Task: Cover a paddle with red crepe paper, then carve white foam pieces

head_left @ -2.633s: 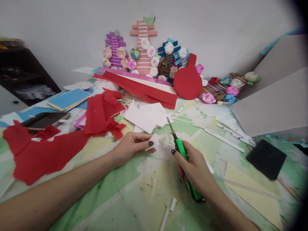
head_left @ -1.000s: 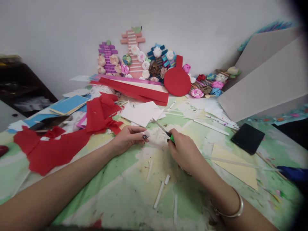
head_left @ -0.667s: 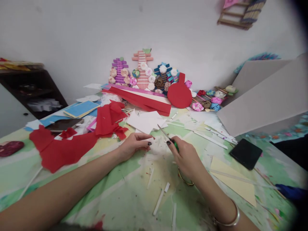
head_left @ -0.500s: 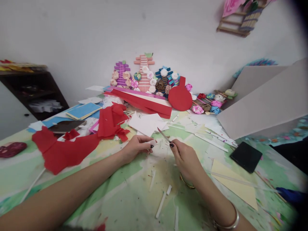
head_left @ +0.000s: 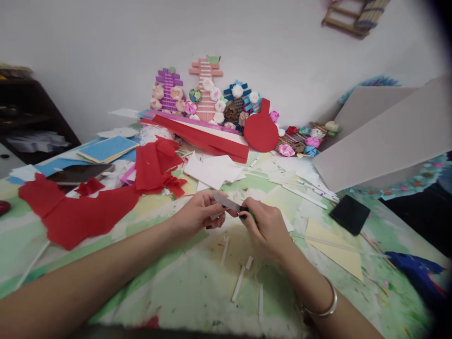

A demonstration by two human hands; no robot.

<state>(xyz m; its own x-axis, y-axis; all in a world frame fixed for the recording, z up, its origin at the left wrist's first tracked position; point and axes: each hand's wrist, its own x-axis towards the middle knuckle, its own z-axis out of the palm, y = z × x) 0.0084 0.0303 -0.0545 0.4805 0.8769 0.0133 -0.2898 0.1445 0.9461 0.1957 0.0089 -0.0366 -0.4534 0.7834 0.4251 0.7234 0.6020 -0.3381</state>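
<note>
My right hand [head_left: 265, 230] is closed round green-handled scissors [head_left: 229, 204], whose blades point left toward my left hand. My left hand [head_left: 197, 214] is curled, pinching a small white paper piece [head_left: 216, 215] right under the blades. Both hands meet at the middle of the green-and-yellow tabletop [head_left: 183, 282]. Several white paper strips [head_left: 239, 282] lie on the table just in front of my hands.
Red paper scraps [head_left: 81, 212] spread at the left, white sheets [head_left: 212, 170] behind my hands. Paper flower crafts [head_left: 212, 94] line the wall. A dark phone [head_left: 349, 214] and a yellow sheet [head_left: 335, 247] lie right, grey boards [head_left: 384, 136] beyond. Another phone [head_left: 79, 173] lies left.
The scissors have swung from pointing up and away to lying level, blades toward my left hand. My hands have come closer together, and the view has tilted back down.
</note>
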